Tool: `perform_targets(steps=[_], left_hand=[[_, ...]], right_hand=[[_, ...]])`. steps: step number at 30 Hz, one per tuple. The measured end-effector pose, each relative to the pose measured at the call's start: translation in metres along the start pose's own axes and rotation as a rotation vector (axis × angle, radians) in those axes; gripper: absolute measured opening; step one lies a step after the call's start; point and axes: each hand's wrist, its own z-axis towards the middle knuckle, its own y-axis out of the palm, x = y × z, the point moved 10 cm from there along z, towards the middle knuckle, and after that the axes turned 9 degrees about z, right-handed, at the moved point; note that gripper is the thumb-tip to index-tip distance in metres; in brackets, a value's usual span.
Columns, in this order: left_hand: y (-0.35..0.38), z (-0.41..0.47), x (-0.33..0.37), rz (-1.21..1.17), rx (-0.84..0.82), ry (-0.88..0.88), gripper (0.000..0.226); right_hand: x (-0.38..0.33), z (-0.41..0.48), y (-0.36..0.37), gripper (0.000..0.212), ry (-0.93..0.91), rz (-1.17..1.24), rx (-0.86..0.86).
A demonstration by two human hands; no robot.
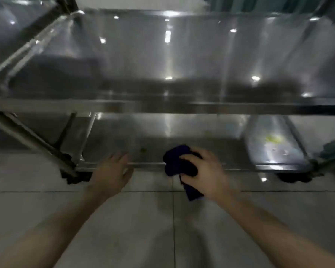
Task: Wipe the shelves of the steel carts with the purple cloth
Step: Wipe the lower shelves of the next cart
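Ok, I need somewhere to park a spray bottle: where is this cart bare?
The upper shelf looks bare across its width. The lower shelf is free behind the hands, left post to yellow smear. Its front rim is crowded: the left hand is there, the right hand grips the purple cloth.

The light is dim and grey, and motion blur smears the whole view, softening every edge. Small white glints dot the upper shelf [201, 55], whose near part lies under a broad dark shadow. A bright glare patch washes out the right of the lower shelf [211, 132]. Wide-angle distortion splays the cart posts [27, 136] outward at the edges. The purple cloth [180, 165] reads almost black.
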Motion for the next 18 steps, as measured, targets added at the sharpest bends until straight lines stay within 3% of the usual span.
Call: perform_targets(steps=[2,5,8,14,18], left_hand=[[0.025,0.014,-0.026,-0.062,0.133,-0.061,0.052],[0.06,0.019,-0.067,-0.073,0.186,-0.194,0.06],[0.083,0.006,-0.103,-0.108,0.12,-0.326,0.074],[0.088,0.02,-0.141,-0.208,-0.042,-0.387,0.107],[0.091,0.025,-0.148,-0.234,-0.017,-0.421,0.115]], right_hand=[[0.014,0.026,0.022,0.054,-0.049,0.011,0.09],[0.02,0.051,0.05,0.052,-0.098,-0.047,0.167],[0.013,0.061,0.075,0.045,-0.117,-0.155,0.151],[-0.032,0.077,0.111,0.044,-0.307,-0.264,0.184],[-0.069,0.093,0.135,0.049,-0.455,-0.226,0.158]])
